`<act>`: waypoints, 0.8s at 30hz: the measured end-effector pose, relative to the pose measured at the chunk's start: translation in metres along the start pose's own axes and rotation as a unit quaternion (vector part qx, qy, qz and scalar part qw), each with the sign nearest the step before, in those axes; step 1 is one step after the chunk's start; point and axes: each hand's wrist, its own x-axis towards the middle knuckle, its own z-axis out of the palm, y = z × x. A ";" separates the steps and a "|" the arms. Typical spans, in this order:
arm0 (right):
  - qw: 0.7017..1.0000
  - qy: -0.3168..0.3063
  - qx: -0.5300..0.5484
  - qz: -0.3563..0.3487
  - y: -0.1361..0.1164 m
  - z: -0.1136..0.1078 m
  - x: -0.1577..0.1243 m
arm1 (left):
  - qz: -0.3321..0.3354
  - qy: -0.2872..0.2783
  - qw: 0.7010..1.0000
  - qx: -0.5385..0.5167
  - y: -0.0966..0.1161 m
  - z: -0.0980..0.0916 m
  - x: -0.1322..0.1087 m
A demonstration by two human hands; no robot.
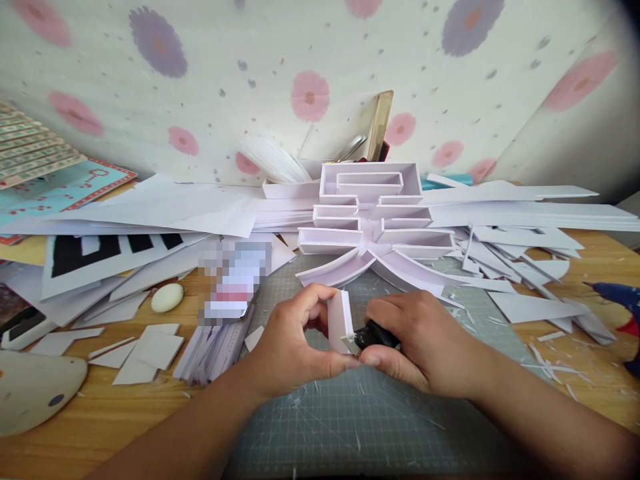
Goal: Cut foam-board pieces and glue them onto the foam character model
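Between the thumb and fingers of my left hand [300, 333] stands a small white foam-board piece [339, 321], held upright above the cutting mat [310, 440]. My right hand [425, 337] is closed around a black utility knife [379, 335]. The knife's blade lies against the lower right edge of the white piece, close to my left thumb. Just beyond my hands sits a white foam-board letter form [370, 230] with raised walls and two curved legs at its front.
White board sheets [200, 207] and offcuts [530, 267] lie on both sides. A partly blurred phone [235, 280] rests left on stacked strips. A white egg-shaped object [167, 298] is farther left. At the right edge is a blue glue gun [617, 297]. Clear sticks [277, 157] stand behind.
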 end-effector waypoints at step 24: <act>0.999 0.013 -0.027 -0.018 0.006 0.006 0.000 | 0.038 0.008 0.998 0.057 0.000 -0.003 0.001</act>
